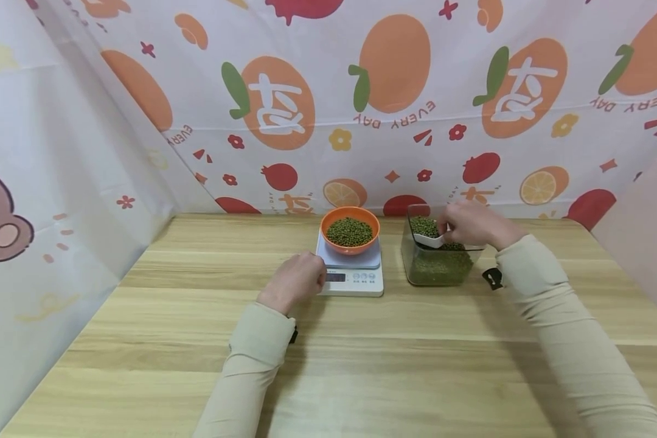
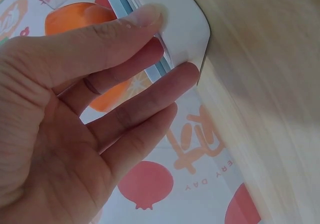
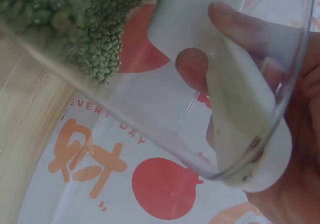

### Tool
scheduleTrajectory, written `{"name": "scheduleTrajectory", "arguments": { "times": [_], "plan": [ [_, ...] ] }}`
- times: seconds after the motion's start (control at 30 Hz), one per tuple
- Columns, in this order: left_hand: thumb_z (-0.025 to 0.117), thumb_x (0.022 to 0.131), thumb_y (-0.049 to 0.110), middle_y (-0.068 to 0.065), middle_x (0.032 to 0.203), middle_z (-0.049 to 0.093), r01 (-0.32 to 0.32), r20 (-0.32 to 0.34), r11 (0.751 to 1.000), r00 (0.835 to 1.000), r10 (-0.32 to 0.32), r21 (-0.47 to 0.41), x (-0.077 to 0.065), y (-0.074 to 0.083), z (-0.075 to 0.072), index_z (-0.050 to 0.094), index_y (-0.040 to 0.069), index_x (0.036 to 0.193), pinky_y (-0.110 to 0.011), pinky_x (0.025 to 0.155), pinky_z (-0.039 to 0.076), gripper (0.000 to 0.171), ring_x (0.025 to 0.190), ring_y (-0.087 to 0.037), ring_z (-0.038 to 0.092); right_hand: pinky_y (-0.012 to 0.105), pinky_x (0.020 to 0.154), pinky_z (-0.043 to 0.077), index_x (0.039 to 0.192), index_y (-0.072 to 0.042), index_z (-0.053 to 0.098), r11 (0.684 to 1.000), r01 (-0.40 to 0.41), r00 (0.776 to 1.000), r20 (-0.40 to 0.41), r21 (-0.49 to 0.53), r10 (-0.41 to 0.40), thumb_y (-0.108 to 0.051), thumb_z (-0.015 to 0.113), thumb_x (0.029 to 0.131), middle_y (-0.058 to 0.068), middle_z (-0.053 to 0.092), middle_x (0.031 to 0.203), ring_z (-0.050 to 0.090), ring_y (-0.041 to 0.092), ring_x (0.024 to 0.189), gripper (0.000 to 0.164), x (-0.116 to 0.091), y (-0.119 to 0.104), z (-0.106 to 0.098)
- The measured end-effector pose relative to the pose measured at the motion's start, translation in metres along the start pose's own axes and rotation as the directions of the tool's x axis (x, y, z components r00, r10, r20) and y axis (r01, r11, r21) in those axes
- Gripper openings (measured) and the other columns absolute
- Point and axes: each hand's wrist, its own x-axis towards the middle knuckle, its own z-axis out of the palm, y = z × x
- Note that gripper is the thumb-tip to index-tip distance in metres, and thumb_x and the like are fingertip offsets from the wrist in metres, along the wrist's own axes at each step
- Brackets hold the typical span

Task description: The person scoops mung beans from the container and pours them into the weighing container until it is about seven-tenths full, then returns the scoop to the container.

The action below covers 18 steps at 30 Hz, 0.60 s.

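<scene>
My left hand point(image 1: 295, 280) is at the front left corner of a white kitchen scale point(image 1: 356, 283). In the left wrist view its thumb lies over the scale's casing point(image 2: 185, 29), and the loosely bent fingers reach the edge. An orange bowl point(image 1: 336, 243) of green mung beans point(image 1: 349, 232) stands on the weighing plate. To the right, my right hand point(image 1: 471, 224) holds a white scoop point(image 1: 428, 241) inside a clear container point(image 1: 438, 277) of mung beans. The right wrist view shows thumb and fingers around the scoop's handle point(image 3: 235, 104); the scoop's contents cannot be made out.
Both things stand near the back of a wooden table point(image 1: 361, 365). A fruit-printed cloth point(image 1: 328, 152) hangs just behind them, and another cloth point(image 1: 76, 182) runs along the left side. The container's tall walls surround the scoop.
</scene>
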Motion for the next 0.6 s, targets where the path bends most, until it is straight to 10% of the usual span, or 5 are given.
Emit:
{"name": "scheduleTrajectory", "arguments": {
  "times": [0.6],
  "plan": [
    [0.057,0.066,-0.008,0.0,0.055,0.05,0.005,0.002,1.0,1.0,-0.005,0.002,0.0,0.0,0.001,0.052,0.014,0.051,-0.023,0.045,0.032,0.028,0.051,-0.011,0.041,0.036,0.058,0.042,0.07,-0.015,0.062,1.0,-0.003,0.999,-0.05,0.02,0.004,-0.009,0.069,0.074,-0.003,0.055,0.069,0.045,0.014,0.062,0.01,-0.014,0.0,-0.011]
  ]
}}
